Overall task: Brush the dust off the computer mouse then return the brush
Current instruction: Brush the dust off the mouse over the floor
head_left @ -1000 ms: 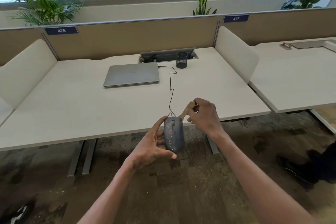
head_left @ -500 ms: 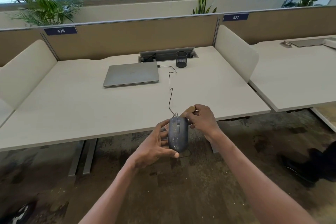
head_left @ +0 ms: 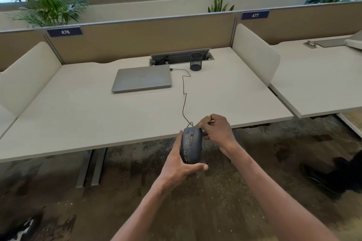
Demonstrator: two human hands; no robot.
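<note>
Left hand (head_left: 177, 164) grips the speckled mouse (head_left: 191, 146) off the desk's (head_left: 78, 115) front edge; right hand (head_left: 220, 133) holds the brush (head_left: 204, 119); dusting unfinished, brush unreturned.

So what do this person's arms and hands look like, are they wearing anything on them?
Nothing that shows. Both forearms are bare right to the bottom edge of the picture, with no sleeves or watch visible. The left hand and right hand wear no gloves, and I see no rings.
</note>
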